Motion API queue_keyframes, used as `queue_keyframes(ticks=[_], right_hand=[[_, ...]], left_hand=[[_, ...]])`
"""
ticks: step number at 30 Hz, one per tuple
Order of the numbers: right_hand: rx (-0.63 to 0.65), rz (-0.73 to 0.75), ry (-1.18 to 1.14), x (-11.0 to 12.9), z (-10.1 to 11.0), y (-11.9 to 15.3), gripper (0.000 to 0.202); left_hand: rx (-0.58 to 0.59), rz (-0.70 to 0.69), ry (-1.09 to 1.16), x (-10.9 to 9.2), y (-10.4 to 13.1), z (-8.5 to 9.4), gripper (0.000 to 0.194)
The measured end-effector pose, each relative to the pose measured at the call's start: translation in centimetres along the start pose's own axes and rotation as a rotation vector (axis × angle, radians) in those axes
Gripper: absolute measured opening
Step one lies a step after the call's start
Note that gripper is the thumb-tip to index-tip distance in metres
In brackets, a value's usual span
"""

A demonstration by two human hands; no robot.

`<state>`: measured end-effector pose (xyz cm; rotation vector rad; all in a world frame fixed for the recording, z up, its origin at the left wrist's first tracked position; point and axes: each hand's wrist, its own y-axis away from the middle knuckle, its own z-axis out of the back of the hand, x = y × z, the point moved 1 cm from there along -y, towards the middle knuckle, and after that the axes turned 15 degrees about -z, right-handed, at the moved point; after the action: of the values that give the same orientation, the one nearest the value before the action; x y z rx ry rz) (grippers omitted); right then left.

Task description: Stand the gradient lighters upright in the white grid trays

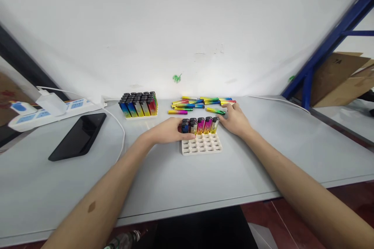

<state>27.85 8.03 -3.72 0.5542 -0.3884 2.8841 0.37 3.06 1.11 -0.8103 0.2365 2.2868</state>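
Note:
My left hand (pixel 171 130) wraps round the left end of a group of lighters (pixel 200 125) standing in a white slotted tray (pixel 202 149). Its thumb lies across the front of the nearest ones, and the other fingers are mostly hidden behind. These lighters have black tops and shiny blue, silver, pink and yellow bodies; the tray's front slots hold nothing. My right hand (pixel 236 120) rests beyond the tray's right side, thumb and forefinger apart around the end of a yellow-green lighter (pixel 215 111) lying flat. I cannot tell whether they touch it.
Several loose coloured lighters (pixel 191 104) lie in a pile near the wall. Left of them stands a second tray full of upright lighters (pixel 139 106). A black phone (pixel 78 137), a white cable (pixel 122 132) and a power strip (pixel 58 112) lie on the left. Cardboard boxes (pixel 339 78) stand at right.

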Motion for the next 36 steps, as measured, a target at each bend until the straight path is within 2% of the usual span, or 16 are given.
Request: queue_keyframes(ticks=[3,6,9,13,15,21,24,28,31,34,36], right_hand=[[0.013,-0.015,-0.013,-0.4,0.0,-0.3,0.037],[0.053,-0.044,-0.147,-0.6,0.4,-0.6,0.023],[0.120,-0.101,-0.470,-0.3,1.1,-0.6,0.025],[0.288,-0.118,-1.030,0.8,2.2,0.1,0.029],[0.337,-0.162,-1.136,1.3,2.5,0.5,0.031],[0.435,-0.280,-1.181,2.0,2.3,1.0,0.031],[0.410,-0.224,-1.188,2.0,1.9,1.0,0.029],[0.399,-0.129,-1.147,2.1,2.0,1.3,0.041],[0.435,-0.110,-1.173,2.4,2.5,1.6,0.044],[0.479,-0.171,-1.175,2.6,2.9,1.7,0.039],[0.524,-0.245,-1.187,2.7,3.0,1.6,0.045]], left_hand=[[0.001,0.015,-0.002,-0.1,0.1,0.0,0.059],[-0.004,0.030,-0.004,-0.2,0.1,0.0,0.058],[-0.009,0.007,0.015,-0.1,0.0,0.0,0.054],[-0.001,0.000,0.031,0.0,0.0,-0.1,0.050],[0.001,0.002,0.027,0.0,-0.1,-0.1,0.050],[-0.010,0.008,0.018,-0.3,-0.1,-0.2,0.050],[-0.014,0.027,-0.032,-0.4,-0.2,-0.1,0.050],[-0.010,0.036,-0.074,-0.4,-0.2,-0.1,0.051],[-0.004,0.055,-0.075,-0.4,-0.2,-0.2,0.053],[-0.005,0.051,-0.071,-0.4,-0.1,-0.2,0.052],[-0.013,0.033,-0.061,-0.4,-0.1,-0.2,0.051]])
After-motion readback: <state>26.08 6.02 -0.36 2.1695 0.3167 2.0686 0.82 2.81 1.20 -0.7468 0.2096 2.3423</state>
